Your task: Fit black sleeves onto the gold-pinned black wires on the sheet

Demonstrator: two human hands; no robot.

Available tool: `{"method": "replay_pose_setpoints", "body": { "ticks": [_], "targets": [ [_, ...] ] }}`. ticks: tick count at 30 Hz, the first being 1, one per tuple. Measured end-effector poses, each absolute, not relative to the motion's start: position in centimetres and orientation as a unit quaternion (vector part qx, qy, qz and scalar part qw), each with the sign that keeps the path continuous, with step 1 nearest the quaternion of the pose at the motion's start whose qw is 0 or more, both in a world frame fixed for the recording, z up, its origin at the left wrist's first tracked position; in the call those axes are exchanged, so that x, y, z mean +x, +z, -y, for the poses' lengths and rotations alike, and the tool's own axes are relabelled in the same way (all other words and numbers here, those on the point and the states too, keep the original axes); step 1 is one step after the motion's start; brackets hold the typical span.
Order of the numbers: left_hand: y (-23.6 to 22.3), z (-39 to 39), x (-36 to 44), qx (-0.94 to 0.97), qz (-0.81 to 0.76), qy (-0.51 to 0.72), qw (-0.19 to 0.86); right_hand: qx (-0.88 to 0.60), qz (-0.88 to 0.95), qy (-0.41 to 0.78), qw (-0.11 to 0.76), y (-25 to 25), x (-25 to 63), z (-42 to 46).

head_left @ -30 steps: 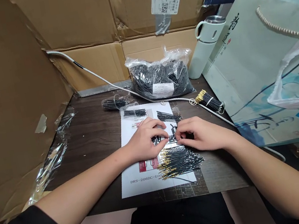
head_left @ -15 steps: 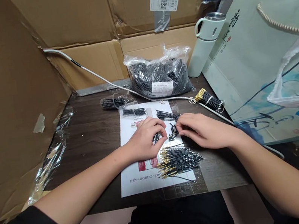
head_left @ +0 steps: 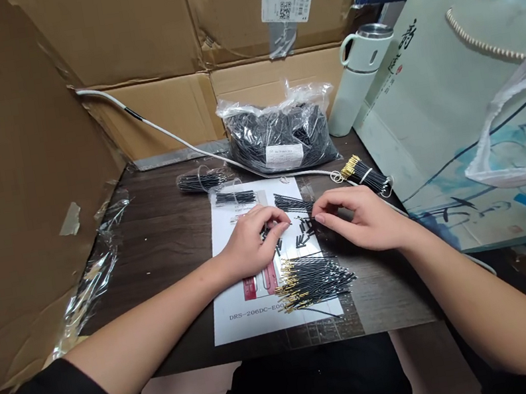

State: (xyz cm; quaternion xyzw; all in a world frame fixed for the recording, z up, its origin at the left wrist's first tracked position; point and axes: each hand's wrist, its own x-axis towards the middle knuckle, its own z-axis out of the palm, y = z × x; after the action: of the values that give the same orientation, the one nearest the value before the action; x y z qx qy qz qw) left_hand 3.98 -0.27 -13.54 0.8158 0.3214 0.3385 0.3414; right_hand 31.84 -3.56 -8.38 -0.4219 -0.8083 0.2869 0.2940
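As left grip (head_left: 260, 236) faces right grip (head_left: 358, 218), black tubes (head_left: 299, 241) between, strewn (unevenly)

Left hand (head_left: 262, 239) curls, thumb and index tips close together; right hand (head_left: 358, 218) mirrors it, slightly apart. Bare forearms (head_left: 163, 324) angle inward.

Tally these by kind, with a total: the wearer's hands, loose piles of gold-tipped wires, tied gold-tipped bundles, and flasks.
Hands, left hand and right hand: 2
Loose pile of gold-tipped wires: 1
Tied gold-tipped bundle: 1
Flask: 1
Total: 5
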Motion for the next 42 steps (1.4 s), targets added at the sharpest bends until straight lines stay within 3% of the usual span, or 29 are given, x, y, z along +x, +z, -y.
{"method": "replay_pose_setpoints", "body": {
  "ticks": [5,10,42],
  "targets": [
    [-13.8,0.2,4.1,0.742,-0.369,0.362,0.428,-0.418,0.813,0.265,0.305,-9.3,31.5,3.8],
    [-13.5,0.1,4.2,0.728,-0.372,0.36,0.449,-0.418,0.823,0.235,0.303,-9.8,31.1,3.8],
    [-13.7,0.3,4.2,0.761,-0.356,0.367,0.399,-0.402,0.828,0.206,0.331,-10.3,30.2,4.2]
  ]
}}
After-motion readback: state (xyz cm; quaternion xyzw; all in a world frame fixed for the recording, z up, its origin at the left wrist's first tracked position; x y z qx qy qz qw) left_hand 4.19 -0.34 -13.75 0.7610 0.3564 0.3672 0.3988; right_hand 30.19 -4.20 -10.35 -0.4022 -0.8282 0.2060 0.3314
